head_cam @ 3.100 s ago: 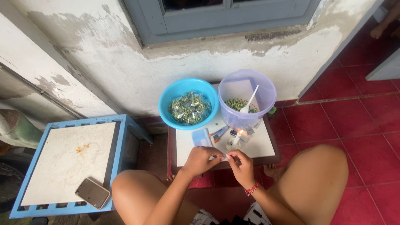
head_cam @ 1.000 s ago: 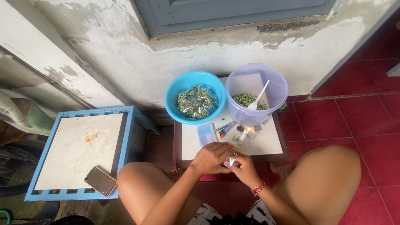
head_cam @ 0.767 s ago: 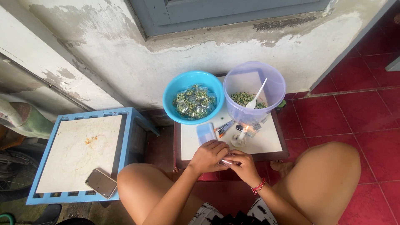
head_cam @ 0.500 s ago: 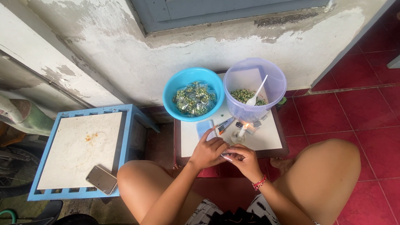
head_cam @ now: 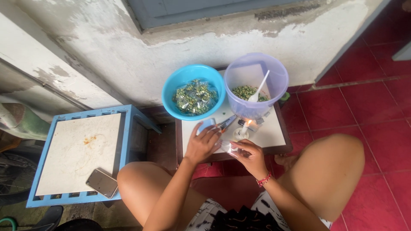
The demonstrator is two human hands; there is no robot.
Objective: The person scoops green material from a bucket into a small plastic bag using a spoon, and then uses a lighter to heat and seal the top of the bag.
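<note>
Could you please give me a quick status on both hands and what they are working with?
Left hand and right hand together pinch a small clear plastic packet. Lit candle just beyond it. Nothing between.

Even, soft daylight; shadows faint. Small candle flame (head_cam: 248,123) glows beside the purple tub (head_cam: 256,84). Focus sharp there, edges mildly bowed.
</note>
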